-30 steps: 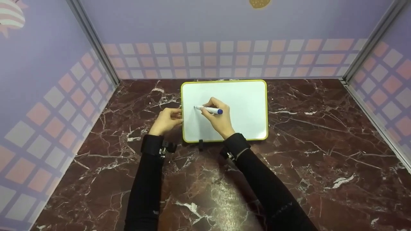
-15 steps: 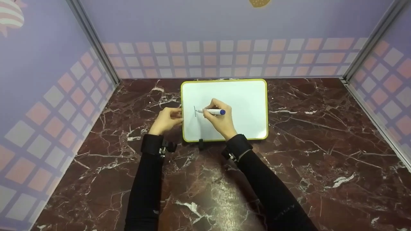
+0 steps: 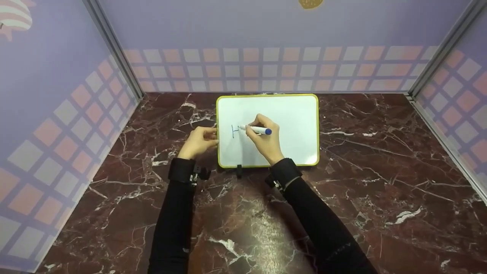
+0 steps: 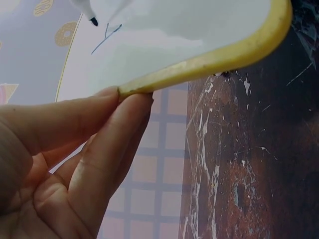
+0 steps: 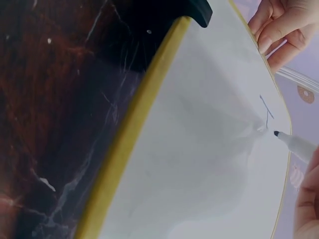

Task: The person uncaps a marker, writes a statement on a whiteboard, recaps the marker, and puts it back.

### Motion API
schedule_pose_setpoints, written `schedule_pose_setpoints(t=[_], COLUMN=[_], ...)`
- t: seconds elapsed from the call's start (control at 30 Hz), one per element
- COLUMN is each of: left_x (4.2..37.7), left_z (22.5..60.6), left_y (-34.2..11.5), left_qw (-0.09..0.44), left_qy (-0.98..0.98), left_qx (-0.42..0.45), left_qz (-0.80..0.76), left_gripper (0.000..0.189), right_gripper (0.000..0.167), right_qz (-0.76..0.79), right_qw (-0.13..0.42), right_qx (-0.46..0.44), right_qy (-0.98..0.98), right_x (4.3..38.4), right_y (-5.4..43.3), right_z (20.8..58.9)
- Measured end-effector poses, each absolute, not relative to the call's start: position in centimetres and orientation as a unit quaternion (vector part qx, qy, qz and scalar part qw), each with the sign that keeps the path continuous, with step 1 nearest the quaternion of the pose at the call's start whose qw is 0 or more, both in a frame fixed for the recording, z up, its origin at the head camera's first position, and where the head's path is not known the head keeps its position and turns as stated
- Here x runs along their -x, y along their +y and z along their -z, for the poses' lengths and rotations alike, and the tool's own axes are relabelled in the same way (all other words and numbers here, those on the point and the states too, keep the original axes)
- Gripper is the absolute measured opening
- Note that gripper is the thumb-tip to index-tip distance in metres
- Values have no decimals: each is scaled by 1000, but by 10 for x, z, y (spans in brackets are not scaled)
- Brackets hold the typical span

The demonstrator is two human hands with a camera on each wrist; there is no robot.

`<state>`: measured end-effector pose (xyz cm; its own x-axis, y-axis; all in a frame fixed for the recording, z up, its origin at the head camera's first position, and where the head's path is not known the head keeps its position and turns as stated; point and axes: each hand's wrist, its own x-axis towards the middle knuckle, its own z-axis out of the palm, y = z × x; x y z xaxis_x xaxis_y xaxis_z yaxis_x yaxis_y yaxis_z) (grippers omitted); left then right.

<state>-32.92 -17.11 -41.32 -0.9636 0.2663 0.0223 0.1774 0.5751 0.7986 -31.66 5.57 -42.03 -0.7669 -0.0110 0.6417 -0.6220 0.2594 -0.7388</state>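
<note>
A whiteboard (image 3: pixel 296 118) with a yellow rim stands tilted on the table. My left hand (image 3: pixel 197 142) pinches its left edge; in the left wrist view, the thumb and fingers (image 4: pixel 107 124) meet at the yellow rim (image 4: pixel 199 64). My right hand (image 3: pixel 266 139) grips a white marker (image 3: pixel 258 130) with a blue end like a writer holds a pen, tip pointing left. Blue strokes (image 3: pixel 234 131), one upright and a short one running right from it, are on the board's left part. In the right wrist view the marker's dark tip (image 5: pixel 277 133) sits just off the strokes.
A black clip-like foot (image 3: pixel 239 171) sits at the board's lower edge. Dark red marbled tabletop (image 3: pixel 380 160) lies all around. A lilac panel (image 3: pixel 266 30) with checks rises behind the board, with similar panels left (image 3: pixel 49 99) and right (image 3: pixel 468 87).
A vertical blue stroke has appeared on the board, then a short horizontal one beside it. My right hand with the marker has shifted slightly right. The left hand keeps its hold.
</note>
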Motion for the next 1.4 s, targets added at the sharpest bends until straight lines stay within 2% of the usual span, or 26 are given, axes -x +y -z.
schedule_pose_setpoints(t=[0.17, 0.4, 0.63, 0.9, 1.13, 1.4], left_x=[329, 329, 329, 329, 329, 328], left_z=[413, 412, 413, 415, 414, 414], left_y=[-170, -170, -172, -175, -173, -172], left_qw=[55, 74, 69, 63, 62, 80], left_qy=[883, 874, 874, 880, 877, 869], left_qx=[-129, -113, -109, -109, -116, -106], left_qz=[-449, -467, -468, -458, -463, -477], left_gripper=[45, 47, 46, 46, 46, 49], right_gripper=[18, 22, 21, 19, 22, 19], right_qz=[-561, -573, -575, -586, -585, -597], right_qw=[274, 245, 221, 239, 271, 226], right_qx=[-209, -223, -211, -192, -166, -192], right_qy=[-752, -750, -759, -750, -746, -746], right_x=[320, 317, 311, 290, 289, 302], right_y=[57, 60, 60, 59, 60, 67], right_z=[420, 422, 422, 401, 397, 416])
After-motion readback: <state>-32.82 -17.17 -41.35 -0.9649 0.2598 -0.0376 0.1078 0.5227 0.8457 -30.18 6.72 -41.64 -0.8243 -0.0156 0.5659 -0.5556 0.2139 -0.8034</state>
